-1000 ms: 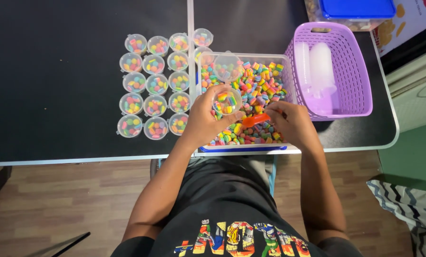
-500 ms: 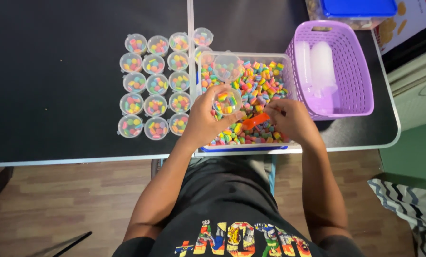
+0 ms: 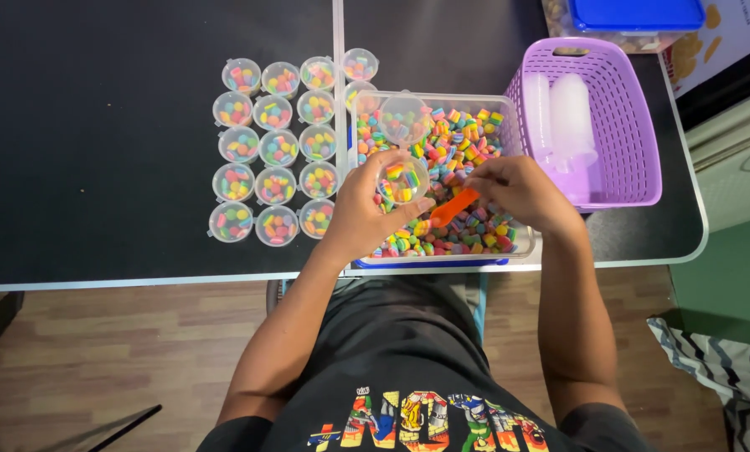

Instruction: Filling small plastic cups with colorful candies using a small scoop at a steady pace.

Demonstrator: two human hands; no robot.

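Over clear bin [image 3: 509,251] of rainbow candies | left hand [image 3: 366,213] fingers grip half-filled cup [image 3: 402,182] | right hand [image 3: 521,191] fingers pinch orange scoop [image 3: 453,208]

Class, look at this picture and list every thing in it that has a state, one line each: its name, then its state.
Small cup: held by left hand, partly filled, no lid.
Orange scoop: gripped by right hand, over the candies.
Clear tub: open, full of colourful candies.
Cups on the table: filled, set in rows.
Purple basket: holds stacked empty cups.
Blue-lidded container: closed.
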